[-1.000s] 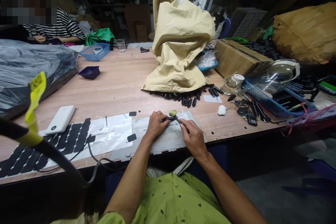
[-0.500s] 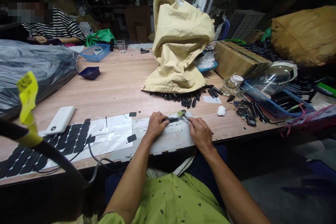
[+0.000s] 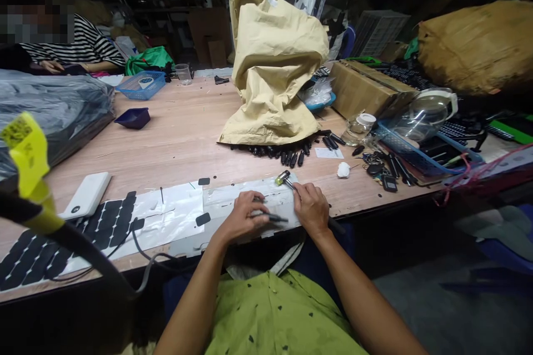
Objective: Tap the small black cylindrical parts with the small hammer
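Note:
My left hand (image 3: 244, 213) is closed around a thin black stick-like part (image 3: 272, 217), holding it over a white sheet (image 3: 233, 199) at the table's near edge. Just to its right, my right hand (image 3: 310, 206) grips the handle of a small hammer (image 3: 283, 178) whose yellow-green and metal head points up and away from me. The two hands are almost touching. A row of similar black parts (image 3: 287, 154) lies farther out, at the foot of a crumpled tan paper sack (image 3: 272, 61).
Black pads on a white backing sheet (image 3: 79, 230) and a white power bank (image 3: 86, 195) lie to the left. Blue trays (image 3: 133, 117), a cardboard box (image 3: 366, 91), a blue basket (image 3: 416, 150) and keys (image 3: 381, 172) crowd the table. Another person in a striped shirt (image 3: 83, 47) sits far left.
My left hand has drawn back toward me with the black part. My right hand and the hammer shifted slightly left and nearer; the hammer head now tilts away from the part.

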Tool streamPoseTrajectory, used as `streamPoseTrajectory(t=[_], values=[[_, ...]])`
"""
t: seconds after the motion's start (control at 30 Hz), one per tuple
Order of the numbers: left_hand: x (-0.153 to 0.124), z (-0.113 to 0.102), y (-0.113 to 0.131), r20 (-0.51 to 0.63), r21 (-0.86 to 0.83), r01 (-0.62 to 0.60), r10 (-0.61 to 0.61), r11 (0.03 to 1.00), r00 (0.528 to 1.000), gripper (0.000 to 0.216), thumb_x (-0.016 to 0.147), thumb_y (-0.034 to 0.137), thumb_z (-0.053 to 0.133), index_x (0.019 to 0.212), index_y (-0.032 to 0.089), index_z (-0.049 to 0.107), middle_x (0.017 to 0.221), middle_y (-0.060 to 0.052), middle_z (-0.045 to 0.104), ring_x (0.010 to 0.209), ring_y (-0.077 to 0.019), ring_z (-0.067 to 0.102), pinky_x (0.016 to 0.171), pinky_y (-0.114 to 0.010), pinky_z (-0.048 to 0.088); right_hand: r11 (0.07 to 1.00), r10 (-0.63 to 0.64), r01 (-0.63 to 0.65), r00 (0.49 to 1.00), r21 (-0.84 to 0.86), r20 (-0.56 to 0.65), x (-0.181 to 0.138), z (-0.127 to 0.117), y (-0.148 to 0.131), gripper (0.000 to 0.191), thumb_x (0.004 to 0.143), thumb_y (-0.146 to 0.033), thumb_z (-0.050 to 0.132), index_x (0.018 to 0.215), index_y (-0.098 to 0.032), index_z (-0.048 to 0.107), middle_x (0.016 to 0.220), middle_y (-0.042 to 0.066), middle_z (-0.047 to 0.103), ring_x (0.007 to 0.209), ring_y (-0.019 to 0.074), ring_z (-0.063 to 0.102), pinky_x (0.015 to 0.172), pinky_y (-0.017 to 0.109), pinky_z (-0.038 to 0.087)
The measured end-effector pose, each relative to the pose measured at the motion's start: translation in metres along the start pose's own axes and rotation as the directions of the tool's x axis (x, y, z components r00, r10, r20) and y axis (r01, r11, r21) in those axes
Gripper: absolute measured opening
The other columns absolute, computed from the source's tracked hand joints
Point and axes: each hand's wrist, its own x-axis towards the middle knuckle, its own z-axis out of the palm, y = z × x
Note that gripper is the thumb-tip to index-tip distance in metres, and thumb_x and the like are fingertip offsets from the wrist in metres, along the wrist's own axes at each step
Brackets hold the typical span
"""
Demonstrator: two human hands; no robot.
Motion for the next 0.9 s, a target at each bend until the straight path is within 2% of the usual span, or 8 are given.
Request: streamPoseTrajectory(t=[0.13,0.27,0.37,0.43,0.5,0.6,0.7,0.9], values=[[-0.035,0.006,0.010,0.120,0.044,-0.042,0.036,0.998,0.992,0.015,0.074,0.025,0.081,0.088,0.031,0.079,0.144,-0.004,0.053,0.137,-0.0348,0.039,0.113,-0.054,0.035,1.000,-0.004,0.004,1.000,0.005,-0.009,0.000,0.000,-0.001,0.025,0.092,-0.016,0.052,0.108,-0.022,0.070,0.088,0.006,0.061,0.082,0.0216,0.049,0.071,0.032,0.035],[-0.035,0.006,0.014,0.087,0.037,-0.028,0.025,0.999,0.996,0.022,0.067,0.025,0.085,0.088,0.028,0.078,0.143,-0.007,0.056,0.136,-0.0365,0.042,0.112,-0.054,0.038,1.000,-0.001,0.001,1.000,-0.010,-0.018,0.000,0.000,-0.002,0.024,0.092,-0.016,0.054,0.108,-0.022,0.071,0.087,0.006,0.061,0.082,0.0215,0.049,0.071,0.032,0.035],[-0.006,-0.001,0.018,-0.091,-0.028,0.034,-0.036,0.999,0.995,0.016,0.077,0.027,0.076,0.093,0.026,0.077,0.120,-0.009,0.069,0.116,-0.0292,0.059,0.100,-0.045,0.049,1.000,-0.004,0.003,1.000,-0.022,-0.028,-0.001,0.001,-0.003,0.024,0.091,-0.016,0.055,0.107,-0.022,0.071,0.087,0.006,0.061,0.082,0.0211,0.050,0.071,0.031,0.035],[0.024,-0.006,0.023,-0.230,-0.055,0.117,-0.127,0.992,0.965,0.016,0.084,0.028,0.067,0.096,0.024,0.076,0.104,-0.007,0.073,0.101,-0.0246,0.065,0.089,-0.038,0.054,1.000,-0.010,0.009,0.999,-0.025,-0.037,-0.001,0.001,-0.004,0.022,0.091,-0.016,0.055,0.106,-0.022,0.071,0.087,0.005,0.061,0.081,0.0207,0.049,0.071,0.031,0.035],[0.059,-0.009,0.028,-0.303,-0.061,0.214,-0.222,0.975,0.927,0.019,0.088,0.030,0.062,0.098,0.021,0.076,0.097,-0.006,0.074,0.089,-0.0213,0.067,0.080,-0.033,0.055,0.999,-0.019,0.018,0.999,-0.026,-0.050,-0.001,0.001,-0.005,0.022,0.091,-0.016,0.056,0.106,-0.022,0.070,0.086,0.005,0.061,0.080,0.0204,0.048,0.071,0.031,0.034],[0.107,-0.007,0.037,-0.316,0.023,0.328,-0.304,0.944,0.899,0.021,0.090,0.027,0.061,0.100,0.019,0.077,0.094,-0.006,0.076,0.089,-0.0208,0.069,0.078,-0.029,0.053,0.999,-0.036,0.034,0.997,-0.031,-0.074,-0.002,0.001,-0.006,0.021,0.091,-0.016,0.056,0.106,-0.022,0.070,0.084,0.005,0.061,0.080,0.0203,0.048,0.070,0.031,0.034],[0.140,-0.001,0.043,-0.282,0.145,0.378,-0.328,0.915,0.902,0.024,0.092,0.026,0.058,0.106,0.019,0.076,0.103,-0.008,0.077,0.100,-0.0226,0.069,0.081,-0.029,0.051,0.999,-0.040,0.038,0.996,-0.035,-0.079,-0.003,0.001,-0.009,0.021,0.092,-0.016,0.056,0.106,-0.022,0.070,0.084,0.005,0.061,0.080,0.0206,0.048,0.070,0.031,0.033],[0.163,0.007,0.041,-0.256,0.258,0.458,-0.397,0.851,0.881,0.026,0.093,0.032,0.056,0.104,0.022,0.077,0.111,-0.012,0.076,0.108,-0.0268,0.069,0.082,-0.031,0.050,0.999,-0.020,0.018,0.999,-0.037,-0.039,-0.004,0.001,-0.013,0.021,0.092,-0.017,0.055,0.107,-0.023,0.069,0.086,0.005,0.061,0.082,0.0214,0.048,0.071,0.032,0.034]])
